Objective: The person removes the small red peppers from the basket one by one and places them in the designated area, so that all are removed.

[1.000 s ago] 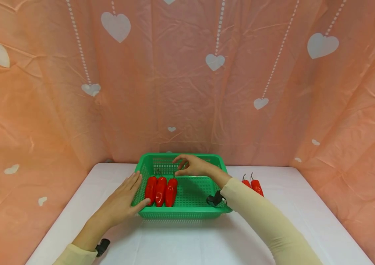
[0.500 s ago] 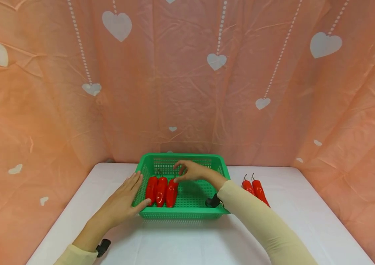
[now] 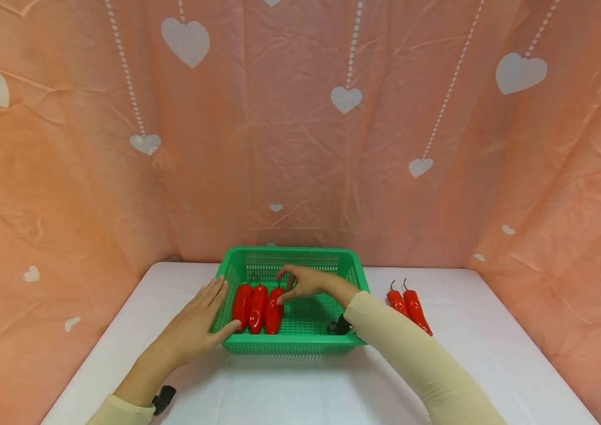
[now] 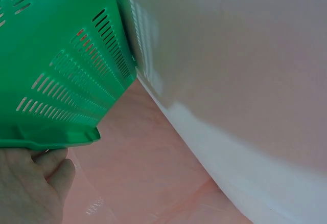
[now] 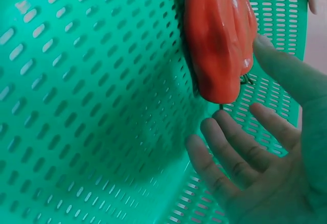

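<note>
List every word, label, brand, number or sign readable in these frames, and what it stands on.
None: no word, label, brand or number can be read.
Backdrop: only white hearts and dotted lines; one pale mark in the left wrist view is too blurred.
Basket, peppers, table: no readable lettering.
Black wrist devices: too small to tell.

Wrinkled peach-orange drapes (image 3: 300,147) with pale hearts (image 3: 346,99) and dotted strings (image 3: 354,41) behind and beside a white table (image 3: 289,389).

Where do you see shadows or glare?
Head view: glints on the red peppers, soft shadows on the table; left wrist view: broad shadow across the table, paler strip along its edge; right wrist view: darker patch inside the green basket.
</note>
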Motion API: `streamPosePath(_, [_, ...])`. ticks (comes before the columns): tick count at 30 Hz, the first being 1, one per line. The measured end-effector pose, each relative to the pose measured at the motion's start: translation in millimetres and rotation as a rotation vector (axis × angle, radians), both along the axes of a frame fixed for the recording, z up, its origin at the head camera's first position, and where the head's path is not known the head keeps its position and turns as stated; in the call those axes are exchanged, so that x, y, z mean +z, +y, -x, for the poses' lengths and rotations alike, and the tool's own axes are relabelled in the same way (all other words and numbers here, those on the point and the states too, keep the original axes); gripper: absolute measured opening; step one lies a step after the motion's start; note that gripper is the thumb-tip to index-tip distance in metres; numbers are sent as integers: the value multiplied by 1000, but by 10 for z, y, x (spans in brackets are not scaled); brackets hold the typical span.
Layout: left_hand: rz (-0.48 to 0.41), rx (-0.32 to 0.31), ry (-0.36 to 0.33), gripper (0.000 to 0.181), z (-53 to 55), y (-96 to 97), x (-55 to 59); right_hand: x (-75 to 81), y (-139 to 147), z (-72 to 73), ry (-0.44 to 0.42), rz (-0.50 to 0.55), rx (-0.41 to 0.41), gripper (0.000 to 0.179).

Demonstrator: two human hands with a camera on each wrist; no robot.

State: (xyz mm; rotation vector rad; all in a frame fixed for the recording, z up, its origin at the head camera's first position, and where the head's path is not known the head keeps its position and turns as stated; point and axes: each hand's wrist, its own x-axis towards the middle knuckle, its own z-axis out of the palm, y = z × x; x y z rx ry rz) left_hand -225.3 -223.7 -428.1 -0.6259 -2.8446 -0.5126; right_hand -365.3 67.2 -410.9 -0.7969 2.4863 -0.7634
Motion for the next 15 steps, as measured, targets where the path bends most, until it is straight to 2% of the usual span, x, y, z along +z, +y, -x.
streamPosePath(7, [-2,5,-4,93,-16,3,11,19,-27,-48,-8,-53,0,62])
streamPosePath(15, [-3,7,-2,93,-9,3,17,-5,-43,-40,-25,-48,6,60])
